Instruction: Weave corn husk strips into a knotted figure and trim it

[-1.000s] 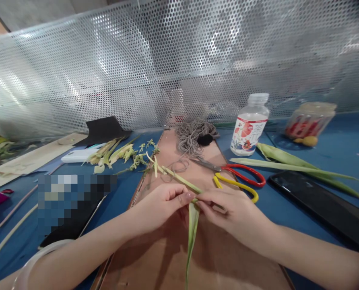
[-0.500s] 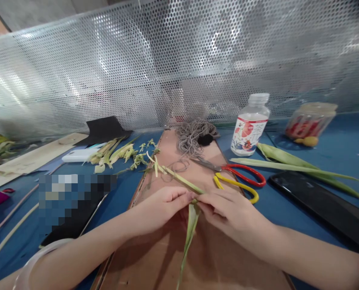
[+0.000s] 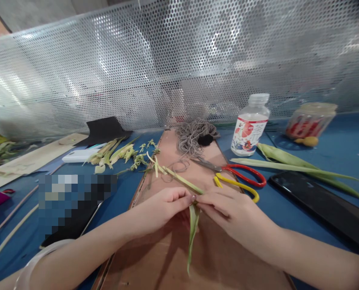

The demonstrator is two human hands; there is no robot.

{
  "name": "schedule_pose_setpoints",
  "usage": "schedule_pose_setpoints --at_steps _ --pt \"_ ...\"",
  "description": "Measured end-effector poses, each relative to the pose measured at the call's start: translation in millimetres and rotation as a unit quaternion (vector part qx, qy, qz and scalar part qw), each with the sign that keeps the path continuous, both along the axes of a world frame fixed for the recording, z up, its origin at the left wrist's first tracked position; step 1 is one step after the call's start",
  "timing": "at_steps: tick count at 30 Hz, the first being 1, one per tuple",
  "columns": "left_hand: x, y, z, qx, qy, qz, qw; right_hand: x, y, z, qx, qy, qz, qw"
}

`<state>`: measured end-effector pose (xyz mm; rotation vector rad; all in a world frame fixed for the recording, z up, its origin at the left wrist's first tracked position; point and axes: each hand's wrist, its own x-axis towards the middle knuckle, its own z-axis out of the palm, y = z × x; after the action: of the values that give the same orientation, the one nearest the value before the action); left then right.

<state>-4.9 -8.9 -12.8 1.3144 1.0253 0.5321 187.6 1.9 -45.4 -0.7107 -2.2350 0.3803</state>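
Over the brown board [image 3: 155, 257], my left hand [image 3: 170, 205] and my right hand [image 3: 230, 209] meet fingertip to fingertip. Both are closed in a pinch on a pale green strip that looks like corn husk [image 3: 193, 225]. Its pointed end hangs down below my fingers, while the pinched part is mostly hidden by them. Just behind my hands a thin pale green stalk [image 3: 179, 178] lies slantwise on the board. Scissors [image 3: 242, 176] with one red and one yellow handle lie open-bladed beyond my right hand.
Grey yarn [image 3: 191, 137] is heaped at the board's far end. A labelled plastic bottle [image 3: 248, 129], a clear jar [image 3: 310, 121], green husk leaves [image 3: 291, 159] and a black phone [image 3: 318, 205] are on the right. Withered plant pieces [image 3: 116, 155] lie left. A perforated metal screen [image 3: 173, 60] stands behind.
The hanging end of the husk has swung slightly right and its tip has risen. Both hands keep their pinch in nearly the same place.
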Motion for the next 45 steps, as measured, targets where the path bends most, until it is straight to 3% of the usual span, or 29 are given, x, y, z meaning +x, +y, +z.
schedule_pose_setpoints --at_steps 3,6,9,15,26,34,45 --pt "0.2 0.0 -1.2 -0.009 -0.021 -0.004 1.000 -3.6 -0.6 5.5 -0.140 0.061 -0.016 0.988" --pt "-0.6 0.6 -3.0 0.010 -0.031 -0.006 0.999 -6.8 -0.8 9.5 -0.286 0.121 -0.002 0.951" --pt "-1.5 1.1 -4.7 0.014 -0.031 0.002 0.999 -8.4 -0.6 9.6 -0.366 0.157 0.003 0.917" --pt "-0.2 0.3 -2.6 -0.005 -0.015 0.020 1.000 -8.5 -1.0 6.4 -0.321 0.143 -0.044 0.935" --pt "0.4 -0.9 -4.5 -0.004 -0.023 0.040 0.999 -7.1 -4.2 8.6 -0.185 0.098 -0.051 0.977" --pt "0.7 1.0 -5.4 -0.026 -0.038 0.055 0.997 -6.9 -4.2 6.2 -0.120 0.063 -0.047 0.990" --pt "-3.5 5.0 -8.6 0.095 0.051 0.058 0.992 -9.9 -0.3 5.6 -0.235 0.091 -0.026 0.967"
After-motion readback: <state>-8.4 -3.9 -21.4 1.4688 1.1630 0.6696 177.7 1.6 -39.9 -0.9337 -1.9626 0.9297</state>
